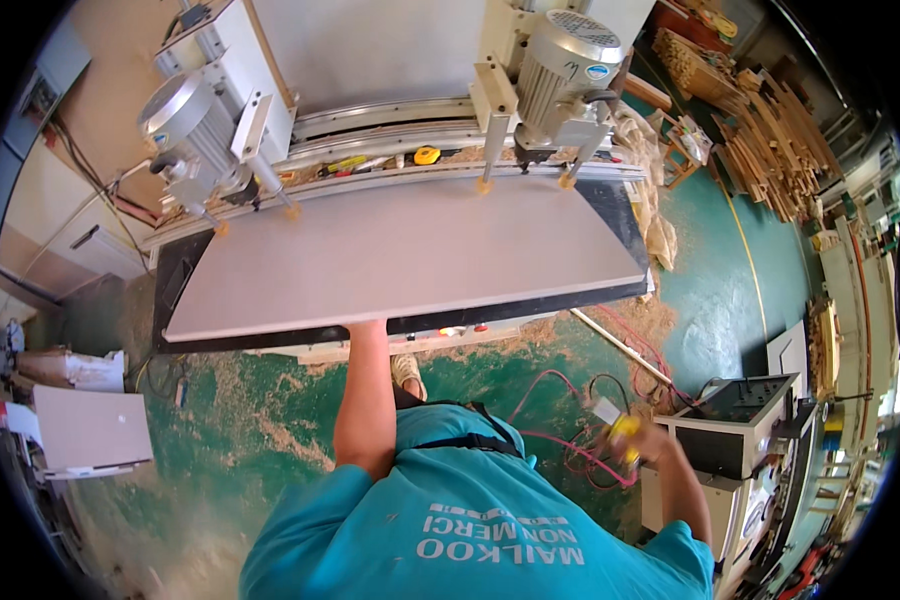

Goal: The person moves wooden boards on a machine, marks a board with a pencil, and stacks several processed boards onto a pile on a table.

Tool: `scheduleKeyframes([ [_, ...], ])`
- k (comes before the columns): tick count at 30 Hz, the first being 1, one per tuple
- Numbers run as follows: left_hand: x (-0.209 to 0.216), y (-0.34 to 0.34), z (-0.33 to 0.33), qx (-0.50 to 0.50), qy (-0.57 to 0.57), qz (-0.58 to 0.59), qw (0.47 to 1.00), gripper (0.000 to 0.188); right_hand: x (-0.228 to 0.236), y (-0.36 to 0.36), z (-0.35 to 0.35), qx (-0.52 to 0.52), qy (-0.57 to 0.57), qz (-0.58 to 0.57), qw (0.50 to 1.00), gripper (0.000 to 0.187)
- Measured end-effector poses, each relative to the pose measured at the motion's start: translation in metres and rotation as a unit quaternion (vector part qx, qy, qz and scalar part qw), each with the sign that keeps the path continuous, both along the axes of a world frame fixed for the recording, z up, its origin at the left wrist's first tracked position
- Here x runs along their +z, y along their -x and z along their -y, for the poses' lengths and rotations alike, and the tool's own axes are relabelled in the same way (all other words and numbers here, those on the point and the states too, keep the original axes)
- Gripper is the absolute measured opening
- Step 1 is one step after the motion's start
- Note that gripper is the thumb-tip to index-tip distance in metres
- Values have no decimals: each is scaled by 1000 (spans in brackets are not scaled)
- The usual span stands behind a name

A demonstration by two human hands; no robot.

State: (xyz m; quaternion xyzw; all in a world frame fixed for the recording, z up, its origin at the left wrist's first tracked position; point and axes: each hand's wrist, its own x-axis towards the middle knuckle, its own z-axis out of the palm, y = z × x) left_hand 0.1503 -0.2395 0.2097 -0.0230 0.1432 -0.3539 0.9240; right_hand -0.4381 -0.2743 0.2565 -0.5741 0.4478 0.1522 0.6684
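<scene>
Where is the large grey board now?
Head view, upper centre: the grey board lies on the black machine bed, its front edge at the left hand.

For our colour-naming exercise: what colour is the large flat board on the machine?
The board is a plain, pale pinkish grey, shown best in the head view.

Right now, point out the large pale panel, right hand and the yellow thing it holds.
Large pale panel (410, 255): head view, middle of top face.
Right hand (654, 441): head view, middle of hand.
Yellow thing (625, 434): head view, yellow body, too blurred to identify.
</scene>
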Motion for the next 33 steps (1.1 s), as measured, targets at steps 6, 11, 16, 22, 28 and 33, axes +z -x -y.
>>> scheduleKeyframes([
  [6,-12,2,21,-9,105,126,986,42,-118,119,112,-698,256,160,650,53],
  [11,21,4,3,46,20,68,996,44,-136,-151,98,-135,261,-63,954,41],
  [16,8,2,9,94,4,118,989,45,-120,-232,60,-46,206,32,977,33],
  [22,-6,1,1,164,-93,82,979,42,-89,-222,30,-85,81,88,989,25],
  [28,-12,14,-17,120,-261,-13,958,41,-96,-163,-8,-50,38,103,993,24],
  [33,-53,39,-43,93,-355,92,926,50,-40,-63,28,-162,227,-40,960,18],
])
